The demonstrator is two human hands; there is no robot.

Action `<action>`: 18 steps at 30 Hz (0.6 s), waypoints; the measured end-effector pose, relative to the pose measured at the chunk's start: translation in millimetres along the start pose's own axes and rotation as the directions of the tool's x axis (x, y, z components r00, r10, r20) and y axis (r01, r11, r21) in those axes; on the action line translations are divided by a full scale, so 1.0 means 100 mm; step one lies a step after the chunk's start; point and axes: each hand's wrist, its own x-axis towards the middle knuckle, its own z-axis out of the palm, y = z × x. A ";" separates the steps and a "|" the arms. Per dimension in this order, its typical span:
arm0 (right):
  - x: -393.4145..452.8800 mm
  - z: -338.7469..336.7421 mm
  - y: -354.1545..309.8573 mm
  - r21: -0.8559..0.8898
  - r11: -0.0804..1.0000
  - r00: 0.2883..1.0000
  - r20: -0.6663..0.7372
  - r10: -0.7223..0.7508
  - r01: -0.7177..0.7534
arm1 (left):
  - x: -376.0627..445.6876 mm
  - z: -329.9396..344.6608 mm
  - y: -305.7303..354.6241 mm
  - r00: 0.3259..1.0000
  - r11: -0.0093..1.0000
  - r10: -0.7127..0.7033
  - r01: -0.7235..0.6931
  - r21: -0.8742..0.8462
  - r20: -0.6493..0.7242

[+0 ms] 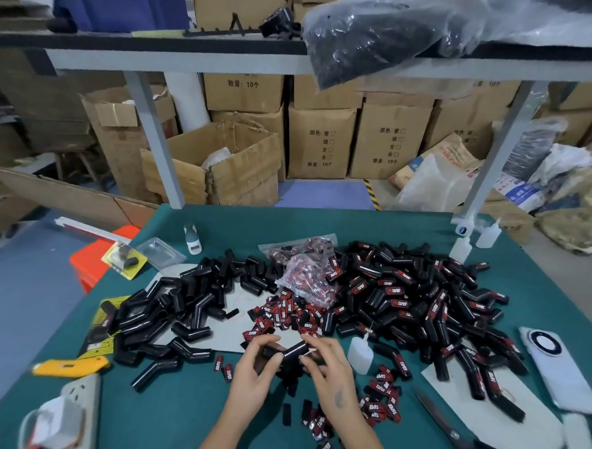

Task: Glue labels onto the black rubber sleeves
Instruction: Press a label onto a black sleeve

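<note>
At the near middle of the green table (202,418) both hands gripped one black rubber sleeve (287,351) — left hand (252,370) on its left end, right hand (326,367) on the right — with a glue bottle (360,355) just beside them and loose labels (282,314) behind.

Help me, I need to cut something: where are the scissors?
In the head view, the scissors lie at the table's near right, between the loose labels by the right hand and the grey card.
</note>
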 end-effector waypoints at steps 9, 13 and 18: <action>0.00 -0.04 -0.03 -0.039 0.999 1.000 0.011 -0.004 0.004 | 0.00 0.00 -0.02 1.000 1.000 0.000 0.000 -0.005 0.013; -0.01 -0.05 0.00 -0.006 1.000 1.000 -0.002 -0.011 0.011 | 0.02 0.02 -0.07 0.999 0.998 -0.033 0.034 -0.044 0.012; -0.03 -0.05 -0.02 0.016 1.000 1.000 0.001 -0.013 0.013 | 0.01 0.02 -0.05 0.999 0.997 -0.039 0.040 -0.061 0.012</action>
